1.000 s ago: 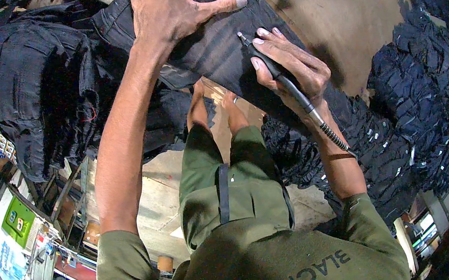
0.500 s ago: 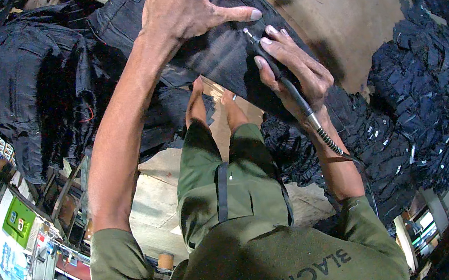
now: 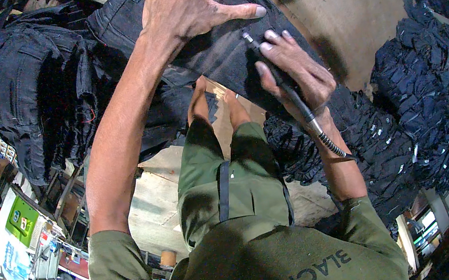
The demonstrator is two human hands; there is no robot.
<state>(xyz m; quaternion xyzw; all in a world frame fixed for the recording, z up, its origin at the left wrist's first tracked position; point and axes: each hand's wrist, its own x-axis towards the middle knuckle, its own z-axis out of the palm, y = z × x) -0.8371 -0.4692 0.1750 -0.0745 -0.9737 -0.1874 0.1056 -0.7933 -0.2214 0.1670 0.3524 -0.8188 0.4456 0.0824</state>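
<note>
While L hand (image 3: 179, 10) lies spread, thumb out, on dark trousers (image 3: 205, 57) far ctr, R hand (image 3: 300, 70) grips a slim corded tool (image 3: 300, 103) to its right; cloth prob soft, floppy, heavyish; best pinned flat nr seams

A brown table (image 3: 353, 15) spreads across the far right, its top marked with dark smudges and tiny pale specks. A pair of dark jeans (image 3: 207, 54) lies flat along its left edge, slanting from far left to near right. A crumpled heap of dark cloth (image 3: 430, 107) borders the table's right side; its support is hidden. Bare feet (image 3: 201, 85) stand on the pale floor (image 3: 153, 200).
</note>
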